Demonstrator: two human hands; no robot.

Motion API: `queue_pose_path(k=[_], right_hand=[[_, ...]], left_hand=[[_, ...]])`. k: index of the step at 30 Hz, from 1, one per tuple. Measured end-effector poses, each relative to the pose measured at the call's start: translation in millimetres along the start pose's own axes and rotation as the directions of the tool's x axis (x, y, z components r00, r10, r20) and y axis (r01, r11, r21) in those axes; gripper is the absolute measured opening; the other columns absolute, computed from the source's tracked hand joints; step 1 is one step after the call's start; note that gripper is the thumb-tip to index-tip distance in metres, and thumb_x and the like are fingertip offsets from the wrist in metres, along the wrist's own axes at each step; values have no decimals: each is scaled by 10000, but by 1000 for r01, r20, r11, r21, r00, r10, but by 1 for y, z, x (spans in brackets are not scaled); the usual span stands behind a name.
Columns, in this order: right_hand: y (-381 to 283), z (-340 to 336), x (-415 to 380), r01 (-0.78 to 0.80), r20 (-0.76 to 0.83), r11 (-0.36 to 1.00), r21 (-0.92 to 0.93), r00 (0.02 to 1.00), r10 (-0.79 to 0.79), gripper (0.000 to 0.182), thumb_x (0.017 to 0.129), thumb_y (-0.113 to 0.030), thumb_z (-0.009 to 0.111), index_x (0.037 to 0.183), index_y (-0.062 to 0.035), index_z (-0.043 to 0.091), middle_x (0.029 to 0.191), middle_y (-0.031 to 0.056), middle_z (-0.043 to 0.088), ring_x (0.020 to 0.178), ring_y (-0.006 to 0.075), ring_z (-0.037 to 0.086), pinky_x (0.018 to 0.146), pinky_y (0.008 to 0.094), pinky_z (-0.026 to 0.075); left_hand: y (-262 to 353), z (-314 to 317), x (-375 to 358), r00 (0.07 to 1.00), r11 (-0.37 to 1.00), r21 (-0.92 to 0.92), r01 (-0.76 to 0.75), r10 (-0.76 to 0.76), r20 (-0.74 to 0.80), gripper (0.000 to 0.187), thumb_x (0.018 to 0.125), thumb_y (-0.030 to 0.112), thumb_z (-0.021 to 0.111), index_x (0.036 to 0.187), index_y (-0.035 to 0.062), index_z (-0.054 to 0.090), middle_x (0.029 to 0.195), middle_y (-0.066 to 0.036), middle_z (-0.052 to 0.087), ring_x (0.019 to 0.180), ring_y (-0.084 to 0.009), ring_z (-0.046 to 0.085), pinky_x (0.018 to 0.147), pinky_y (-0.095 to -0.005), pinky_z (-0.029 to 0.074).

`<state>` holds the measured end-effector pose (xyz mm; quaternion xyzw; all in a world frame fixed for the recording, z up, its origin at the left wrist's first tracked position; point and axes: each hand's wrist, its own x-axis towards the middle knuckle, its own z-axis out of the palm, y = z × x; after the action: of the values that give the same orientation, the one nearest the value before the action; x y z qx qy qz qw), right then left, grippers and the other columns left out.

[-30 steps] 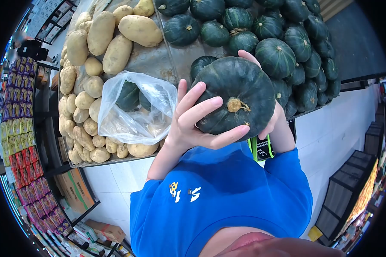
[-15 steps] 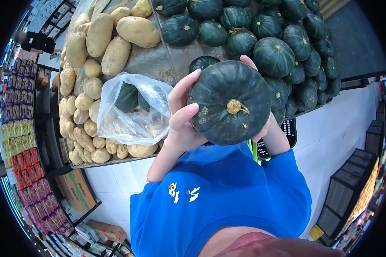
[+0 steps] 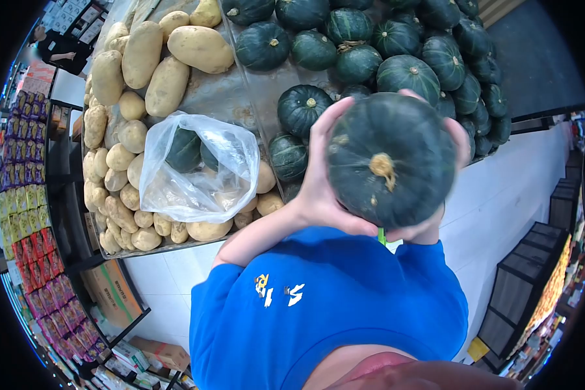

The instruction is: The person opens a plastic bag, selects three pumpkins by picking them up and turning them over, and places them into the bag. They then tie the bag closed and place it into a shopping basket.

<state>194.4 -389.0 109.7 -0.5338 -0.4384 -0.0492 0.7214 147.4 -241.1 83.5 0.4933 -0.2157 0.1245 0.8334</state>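
A large dark green pumpkin (image 3: 391, 159) is held up in front of my blue shirt, its dry stem facing the camera. My left hand (image 3: 325, 175) wraps round its left side, thumb beneath and fingers at the upper edge. Round the right side goes my right hand (image 3: 452, 162), partly hidden behind the pumpkin. To the left, an open clear plastic bag (image 3: 227, 153) rests on the potatoes, with two dark green pumpkins (image 3: 184, 149) in it. Smaller pumpkins (image 3: 303, 109) lie on the stand just behind my left hand.
Potatoes (image 3: 201, 49) cover the stand's left part, and a pile of pumpkins (image 3: 408, 77) fills its right part. Shelves of packaged goods (image 3: 26, 156) run along the far left. A person (image 3: 60, 52) stands at the upper left. Dark crates (image 3: 533, 273) stand at the right.
Both hands have moved right with the pumpkin, which has turned slightly. Smaller pumpkins behind it now show. The person at the upper left has shifted.
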Motion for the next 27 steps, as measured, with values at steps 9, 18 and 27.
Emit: queue_pose_path(k=[9, 18, 27], right_hand=[[-46, -10, 57, 58, 124, 943, -329, 992, -18, 1040, 530, -428, 849, 1301, 38, 330, 1218, 245, 481, 1071, 289, 549, 924, 367, 441], [-20, 15, 103, -35, 164, 688, -725, 961, 221, 729, 517, -255, 796, 1155, -22, 531, 1096, 145, 549, 1041, 262, 536, 894, 344, 423], [-39, 4, 73, -17, 207, 638, -770, 939, 275, 639, 501, -312, 717, 1096, -99, 624, 1155, 150, 526, 1125, 341, 480, 937, 422, 395]], left_hand=[[-45, 69, 37, 962, 720, -645, -256, 257, -95, 1195, 598, 674, 706, 1425, 84, 77, 1439, -103, 213, 1334, -228, 252, 1081, -413, 278], [-70, 28, 47, 961, 534, -830, -161, -108, -256, 723, 852, 622, 457, 1344, 116, 300, 1355, -35, 369, 1242, -139, 377, 1049, -336, 319], [-152, 64, -21, 974, 751, -660, 23, -165, -154, 731, 885, 592, 317, 1374, 53, 258, 1414, -77, 295, 1302, -207, 305, 1080, -355, 252]])
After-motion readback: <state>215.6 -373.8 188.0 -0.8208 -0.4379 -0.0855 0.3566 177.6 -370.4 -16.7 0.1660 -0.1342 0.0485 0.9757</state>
